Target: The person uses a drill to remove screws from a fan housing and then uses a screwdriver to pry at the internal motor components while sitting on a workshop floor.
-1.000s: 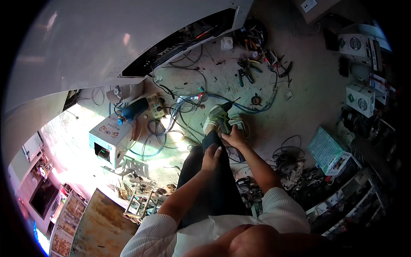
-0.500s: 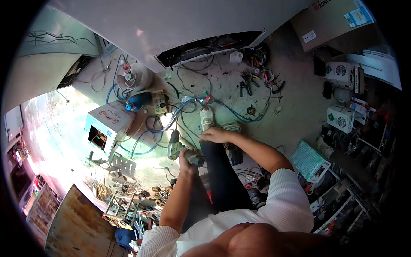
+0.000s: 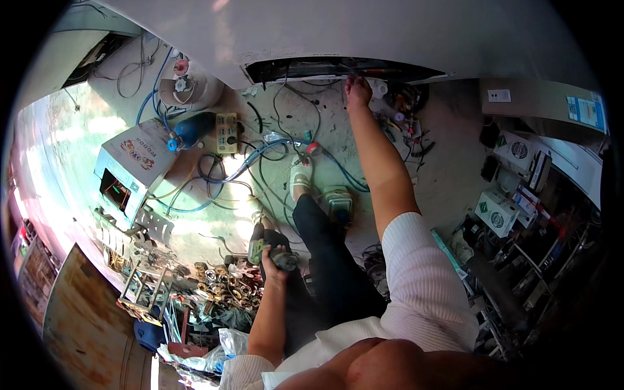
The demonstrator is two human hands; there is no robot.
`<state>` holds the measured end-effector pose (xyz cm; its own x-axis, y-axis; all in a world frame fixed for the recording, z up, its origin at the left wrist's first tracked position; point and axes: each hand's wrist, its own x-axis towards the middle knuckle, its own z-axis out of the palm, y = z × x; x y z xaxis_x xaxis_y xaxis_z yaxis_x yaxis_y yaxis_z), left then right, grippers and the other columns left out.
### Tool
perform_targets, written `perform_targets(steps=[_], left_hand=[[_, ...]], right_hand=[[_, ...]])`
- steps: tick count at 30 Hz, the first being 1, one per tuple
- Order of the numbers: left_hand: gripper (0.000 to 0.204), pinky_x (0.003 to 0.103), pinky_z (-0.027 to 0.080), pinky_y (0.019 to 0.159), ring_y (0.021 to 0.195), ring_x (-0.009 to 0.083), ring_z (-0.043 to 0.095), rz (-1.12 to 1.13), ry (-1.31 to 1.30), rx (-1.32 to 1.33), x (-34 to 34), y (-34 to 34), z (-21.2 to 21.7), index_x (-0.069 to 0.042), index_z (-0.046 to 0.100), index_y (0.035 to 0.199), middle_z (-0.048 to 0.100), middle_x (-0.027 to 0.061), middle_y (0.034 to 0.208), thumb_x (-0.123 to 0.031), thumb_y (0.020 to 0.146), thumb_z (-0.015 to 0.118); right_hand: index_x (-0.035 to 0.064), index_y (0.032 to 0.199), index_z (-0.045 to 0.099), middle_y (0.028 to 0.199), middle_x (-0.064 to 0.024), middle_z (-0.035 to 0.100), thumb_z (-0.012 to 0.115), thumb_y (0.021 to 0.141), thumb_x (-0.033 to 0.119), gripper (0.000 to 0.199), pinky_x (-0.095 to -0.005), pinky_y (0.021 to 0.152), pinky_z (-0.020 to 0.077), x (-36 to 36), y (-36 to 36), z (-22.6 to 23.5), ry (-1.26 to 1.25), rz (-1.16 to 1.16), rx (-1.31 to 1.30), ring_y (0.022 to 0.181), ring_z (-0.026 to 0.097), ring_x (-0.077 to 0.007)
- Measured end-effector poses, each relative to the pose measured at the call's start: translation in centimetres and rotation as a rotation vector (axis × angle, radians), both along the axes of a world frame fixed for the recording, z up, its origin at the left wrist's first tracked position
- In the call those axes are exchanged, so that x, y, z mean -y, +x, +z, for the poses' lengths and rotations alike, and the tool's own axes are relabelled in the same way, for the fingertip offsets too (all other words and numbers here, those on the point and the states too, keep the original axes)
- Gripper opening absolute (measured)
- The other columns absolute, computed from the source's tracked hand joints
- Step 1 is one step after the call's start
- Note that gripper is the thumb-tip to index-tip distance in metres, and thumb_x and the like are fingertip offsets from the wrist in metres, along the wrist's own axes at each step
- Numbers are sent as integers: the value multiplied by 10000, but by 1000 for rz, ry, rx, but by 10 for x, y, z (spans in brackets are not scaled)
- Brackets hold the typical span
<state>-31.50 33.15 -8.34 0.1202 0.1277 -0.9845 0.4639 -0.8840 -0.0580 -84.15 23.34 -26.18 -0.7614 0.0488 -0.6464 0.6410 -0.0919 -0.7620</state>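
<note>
the left hand (image 3: 274,260), low and left of centre, is clenched around a green, stubby power tool (image 3: 259,246) whose body pokes out above the knuckles. the right hand (image 3: 357,91), at the upper middle, reaches to the dark slot along the lower edge of a large white appliance casing (image 3: 403,32); its fingers curl at the opening among thin wires, but whether they pinch anything i cannot tell. below that arm lies a dusty concrete floor (image 3: 448,175) strewn with looping blue hoses (image 3: 260,156). toward the upper left sit a rounded blue cylinder (image 3: 193,130) and a boxy cardboard carton (image 3: 133,166).
</note>
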Motion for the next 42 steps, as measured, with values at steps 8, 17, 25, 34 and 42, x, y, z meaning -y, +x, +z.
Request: perform_targets(steps=[8, 17, 25, 34, 42], left_hand=[[258, 357, 548, 848, 922, 217, 661, -2, -5, -53, 9, -28, 3, -83, 595, 935, 647, 60, 917, -282, 843, 730], [209, 352, 548, 784, 871, 234, 665, -54, -43, -71, 21, -39, 2, -112, 583, 863, 660, 69, 878, -273, 852, 717], [239, 361, 558, 871, 888, 247, 669, -55, -35, -48, 18, -29, -3, -71, 585, 866, 657, 85, 878, -266, 850, 721], [335, 375, 552, 889, 929, 232, 648, -86, -39, -16, 22, -34, 9, -73, 572, 1033, 631, 50, 926, -265, 825, 753], [297, 361, 550, 868, 907, 233, 649, -83, -29, -39, 10, -23, -3, -75, 581, 975, 637, 59, 909, -269, 828, 752]], right_hand=[[154, 1057, 592, 927, -19, 703, 488, 1053, 387, 255, -262, 647, 499, 5, -22, -14, -182, -218, 162, 768, 642, -111], [120, 1182, 577, 970, -42, 703, 508, 1052, 346, 270, -188, 550, 455, 2, -28, -9, -260, -232, 204, 726, 613, -87], [122, 1197, 585, 973, -37, 701, 524, 1047, 345, 276, -218, 590, 485, -6, -28, -15, -331, -224, 211, 736, 618, -103], [99, 1043, 608, 866, -39, 683, 510, 1052, 323, 244, -225, 595, 509, -28, -46, -19, -406, -239, 238, 670, 593, -94], [78, 1074, 611, 866, -48, 694, 535, 1044, 282, 221, -217, 583, 510, -26, -47, -9, -339, -237, 241, 649, 599, -90]])
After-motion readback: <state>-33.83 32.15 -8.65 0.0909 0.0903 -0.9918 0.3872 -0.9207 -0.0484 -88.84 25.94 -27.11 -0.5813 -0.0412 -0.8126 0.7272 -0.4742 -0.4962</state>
